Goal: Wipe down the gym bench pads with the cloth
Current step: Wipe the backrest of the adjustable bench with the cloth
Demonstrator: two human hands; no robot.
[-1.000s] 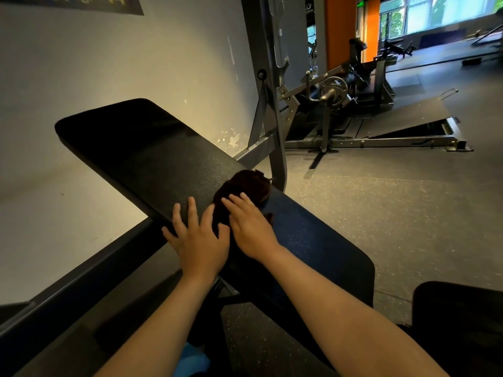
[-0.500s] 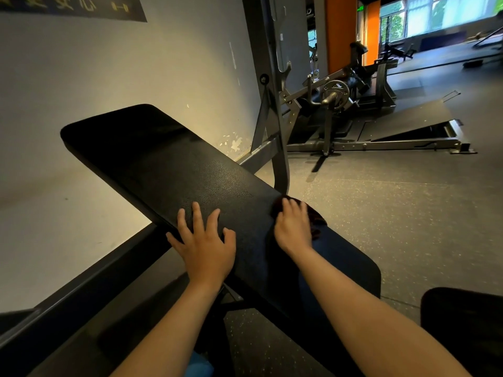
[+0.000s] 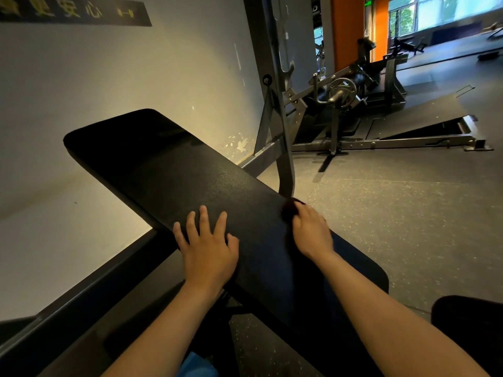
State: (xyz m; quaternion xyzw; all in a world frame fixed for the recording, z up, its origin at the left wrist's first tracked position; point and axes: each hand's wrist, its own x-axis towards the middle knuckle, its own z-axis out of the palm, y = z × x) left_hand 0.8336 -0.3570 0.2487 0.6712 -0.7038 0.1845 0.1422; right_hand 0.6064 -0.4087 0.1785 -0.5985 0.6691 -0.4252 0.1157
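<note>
Down at the near end, a second dark pad (image 3: pixel 468 322) peeks in at the lower right, apart from the action. Just ahead, the left hand (image 3: pixel 206 248) lies flat on the long black bench pad (image 3: pixel 190 172), fingers spread wide, palm near the pad's left edge. It's bracing, holding nothing.

Across the pad, the right hand (image 3: pixel 310 232) is at the right edge, on top of the dark cloth (image 3: pixel 289 209). The cloth is bunched into a small wad, half hidden under the fingers. They bend down over it, but the hand is blurred, so I cannot tell whether they clutch the wad or only press it.

Here's the danger: that wad rides right on the lip of the pad. One more push outward and it could roll off onto the speckled floor (image 3: pixel 381 213) and pick up grit. Bunched this tight, it also covers only a thin strip per pass, so patches may get missed.

Just beyond the cloth stands the grey steel upright (image 3: pixel 284 159). A forward stroke along this edge could rap the knuckles on it.

Further up, the pad's far end lies in shadow by the wall (image 3: pixel 136 77), a long reach from here. Well beyond sits a plate-loaded machine (image 3: pixel 343 91).
</note>
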